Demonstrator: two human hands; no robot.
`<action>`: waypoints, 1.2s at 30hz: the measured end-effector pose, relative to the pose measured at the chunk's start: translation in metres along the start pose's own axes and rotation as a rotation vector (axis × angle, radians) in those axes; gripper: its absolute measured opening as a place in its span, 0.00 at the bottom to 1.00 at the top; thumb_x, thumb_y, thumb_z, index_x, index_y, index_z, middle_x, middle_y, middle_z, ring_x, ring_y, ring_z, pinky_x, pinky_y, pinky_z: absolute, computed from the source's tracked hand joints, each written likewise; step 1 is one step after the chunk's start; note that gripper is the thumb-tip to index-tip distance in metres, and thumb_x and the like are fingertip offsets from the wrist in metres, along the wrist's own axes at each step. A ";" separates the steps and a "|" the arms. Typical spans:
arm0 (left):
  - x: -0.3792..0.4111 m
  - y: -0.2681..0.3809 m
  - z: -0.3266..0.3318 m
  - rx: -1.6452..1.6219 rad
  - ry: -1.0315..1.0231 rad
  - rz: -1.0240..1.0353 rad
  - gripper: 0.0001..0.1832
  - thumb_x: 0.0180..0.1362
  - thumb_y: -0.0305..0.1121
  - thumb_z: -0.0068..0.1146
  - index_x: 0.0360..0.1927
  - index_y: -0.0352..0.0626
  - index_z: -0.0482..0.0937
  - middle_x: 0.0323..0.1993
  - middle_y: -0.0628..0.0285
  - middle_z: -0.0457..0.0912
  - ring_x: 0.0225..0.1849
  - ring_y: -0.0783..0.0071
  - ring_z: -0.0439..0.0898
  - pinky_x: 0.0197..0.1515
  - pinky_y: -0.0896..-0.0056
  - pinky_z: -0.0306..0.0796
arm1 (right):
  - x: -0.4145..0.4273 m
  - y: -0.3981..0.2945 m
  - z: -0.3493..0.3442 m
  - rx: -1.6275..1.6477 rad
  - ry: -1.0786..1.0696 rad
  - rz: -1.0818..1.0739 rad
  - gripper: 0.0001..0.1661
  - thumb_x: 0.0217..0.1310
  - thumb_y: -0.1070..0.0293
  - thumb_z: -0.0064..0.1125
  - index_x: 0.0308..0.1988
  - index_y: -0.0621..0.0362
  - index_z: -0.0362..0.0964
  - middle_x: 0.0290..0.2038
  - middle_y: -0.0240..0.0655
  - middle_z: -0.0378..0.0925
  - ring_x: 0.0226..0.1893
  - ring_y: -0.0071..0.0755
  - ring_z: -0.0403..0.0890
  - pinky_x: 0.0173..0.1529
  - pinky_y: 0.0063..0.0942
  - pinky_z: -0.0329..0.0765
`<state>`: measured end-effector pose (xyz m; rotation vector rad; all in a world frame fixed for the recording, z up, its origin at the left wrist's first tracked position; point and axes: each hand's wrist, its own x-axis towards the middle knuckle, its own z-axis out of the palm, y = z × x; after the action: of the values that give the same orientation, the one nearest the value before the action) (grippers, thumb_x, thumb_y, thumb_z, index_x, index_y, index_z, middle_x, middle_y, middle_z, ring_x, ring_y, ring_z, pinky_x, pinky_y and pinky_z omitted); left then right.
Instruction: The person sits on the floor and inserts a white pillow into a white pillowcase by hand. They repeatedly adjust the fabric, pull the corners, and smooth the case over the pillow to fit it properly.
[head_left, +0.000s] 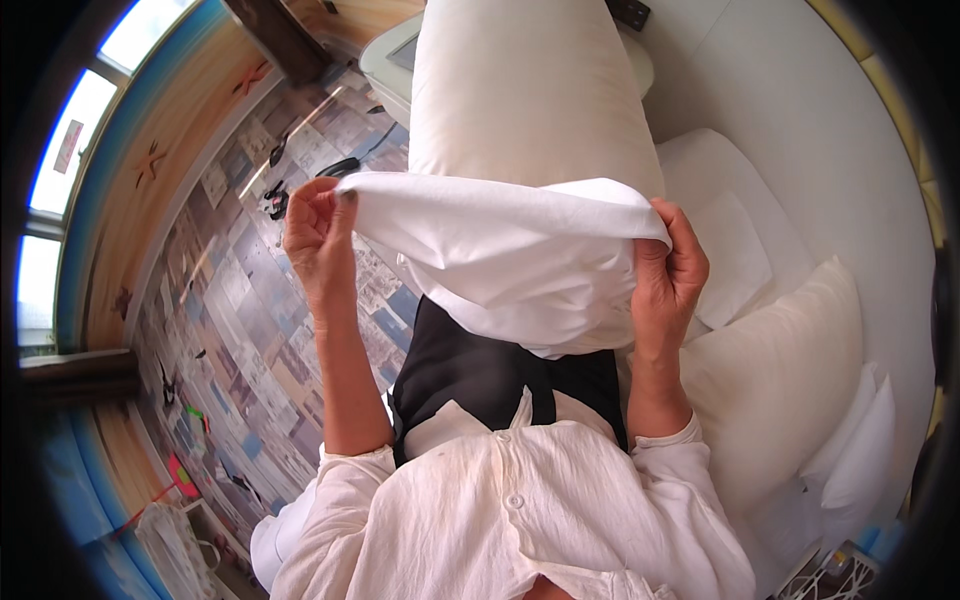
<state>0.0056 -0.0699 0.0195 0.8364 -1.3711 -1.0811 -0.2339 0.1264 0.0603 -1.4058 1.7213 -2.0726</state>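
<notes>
A white pillowcase is stretched between my two hands, its hemmed opening held across the lower part of a large cream pillow. My left hand pinches one corner of the hem between thumb and fingers. At the opposite corner, my right hand grips the folded edge, thumb on the near side. The pillow stands lengthwise away from me, its near end covered by the bunched cloth close to my black trousers. I cannot see how far the case reaches around the pillow underneath.
On the right lies a bed with white sheets, another cream pillow and smaller white pillows. A pale glass-topped table stands behind the large pillow. Cords and small objects lie on the patchwork-patterned floor at left.
</notes>
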 end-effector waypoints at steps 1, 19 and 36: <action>-0.002 0.002 0.005 0.049 -0.003 0.059 0.16 0.60 0.29 0.68 0.50 0.42 0.78 0.42 0.65 0.83 0.42 0.78 0.79 0.48 0.75 0.70 | 0.001 -0.002 -0.002 -0.013 -0.002 -0.012 0.11 0.71 0.66 0.59 0.38 0.64 0.73 0.25 0.25 0.68 0.26 0.18 0.62 0.31 0.18 0.62; -0.046 0.050 0.079 0.124 -0.385 0.380 0.10 0.52 0.15 0.58 0.38 0.34 0.82 0.29 0.56 0.81 0.36 0.60 0.80 0.51 0.66 0.71 | -0.028 0.033 0.011 -0.542 -0.297 -0.157 0.25 0.50 0.76 0.65 0.51 0.57 0.72 0.43 0.39 0.74 0.43 0.46 0.76 0.47 0.38 0.76; -0.049 0.052 0.056 -0.061 -0.121 0.158 0.07 0.69 0.27 0.56 0.40 0.32 0.82 0.32 0.73 0.79 0.34 0.88 0.71 0.39 0.86 0.63 | -0.043 0.049 0.000 -0.014 -0.063 0.358 0.04 0.66 0.75 0.55 0.41 0.61 0.74 0.35 0.33 0.78 0.33 0.24 0.79 0.39 0.24 0.77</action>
<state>-0.0393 -0.0001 0.0554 0.6160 -1.4720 -1.0588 -0.2319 0.1347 -0.0041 -1.0575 1.8075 -1.8087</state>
